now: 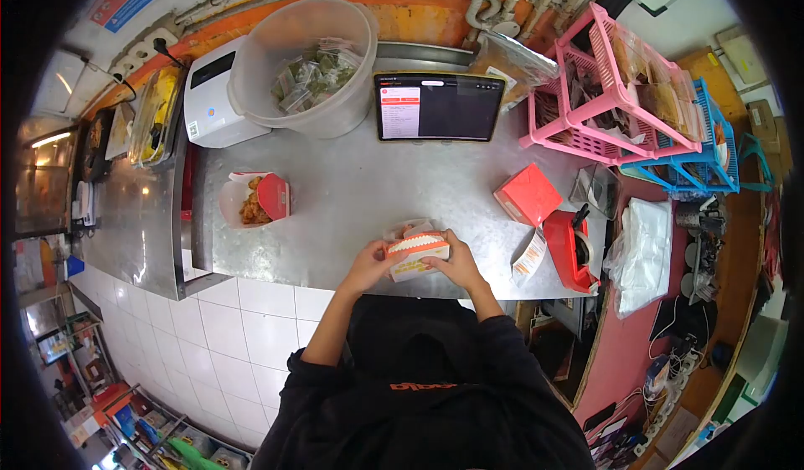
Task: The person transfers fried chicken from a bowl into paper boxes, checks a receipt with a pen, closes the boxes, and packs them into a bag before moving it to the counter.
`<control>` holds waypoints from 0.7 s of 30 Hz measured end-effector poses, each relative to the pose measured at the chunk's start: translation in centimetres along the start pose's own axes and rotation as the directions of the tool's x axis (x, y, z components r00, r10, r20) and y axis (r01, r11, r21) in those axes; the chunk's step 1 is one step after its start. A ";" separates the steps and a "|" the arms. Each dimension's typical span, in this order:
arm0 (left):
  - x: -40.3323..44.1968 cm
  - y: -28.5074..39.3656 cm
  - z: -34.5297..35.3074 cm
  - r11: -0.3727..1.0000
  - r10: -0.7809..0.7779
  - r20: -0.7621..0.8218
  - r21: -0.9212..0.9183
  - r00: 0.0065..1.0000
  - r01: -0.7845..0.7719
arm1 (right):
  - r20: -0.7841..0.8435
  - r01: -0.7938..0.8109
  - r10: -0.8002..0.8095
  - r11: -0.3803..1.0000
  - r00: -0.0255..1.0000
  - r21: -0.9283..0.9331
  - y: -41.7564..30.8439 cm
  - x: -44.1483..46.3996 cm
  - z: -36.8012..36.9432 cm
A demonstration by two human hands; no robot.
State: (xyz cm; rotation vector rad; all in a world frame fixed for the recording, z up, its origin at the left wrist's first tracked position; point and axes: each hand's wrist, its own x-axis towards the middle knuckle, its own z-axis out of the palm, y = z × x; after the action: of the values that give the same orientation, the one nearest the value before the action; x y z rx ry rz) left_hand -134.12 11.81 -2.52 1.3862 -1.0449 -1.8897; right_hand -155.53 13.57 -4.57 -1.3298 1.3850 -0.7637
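Between my hands is a small cardboard food box (410,260), white and orange with yellow marks and a scalloped white edge. It is at the front edge of the steel table. My left hand (368,267) grips its left side, fingers on the orange band. From the right, my right hand (458,265) closes on the other side, thumb across the front. What the box contains, if anything, I cannot make out. Farther left stands an open red and white carton (273,195) with fried, browned food (254,209) in it.
Along the back of the table (352,185) stand a white printer-like machine (216,101), a translucent tub (335,105) of small packets and a tablet (440,108). On the right are a red box (528,194), a red tape dispenser (566,252), a paper slip (529,258) and pink baskets (586,122).
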 end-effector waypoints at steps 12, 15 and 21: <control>2.8 -2.8 -1.1 0.967 -0.116 -0.115 -0.239 0.987 0.086 | -0.335 -0.095 0.141 0.984 0.932 0.150 0.1 1.3 2.4; 4.2 -4.8 -3.3 0.937 -0.114 0.098 -0.319 0.989 0.140 | -0.440 0.043 -0.058 0.998 0.896 -0.045 0.4 1.4 2.8; 7.1 -5.0 -5.7 0.930 -0.237 0.560 0.367 0.794 0.018 | -0.136 -0.111 0.132 0.982 0.982 0.151 2.6 -0.2 1.9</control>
State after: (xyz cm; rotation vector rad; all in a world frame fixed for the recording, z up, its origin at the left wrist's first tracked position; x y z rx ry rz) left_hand -130.81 7.29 -11.25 1.0558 -1.6925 -2.4186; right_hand -154.55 14.60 -7.46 -1.0861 1.4831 -0.8739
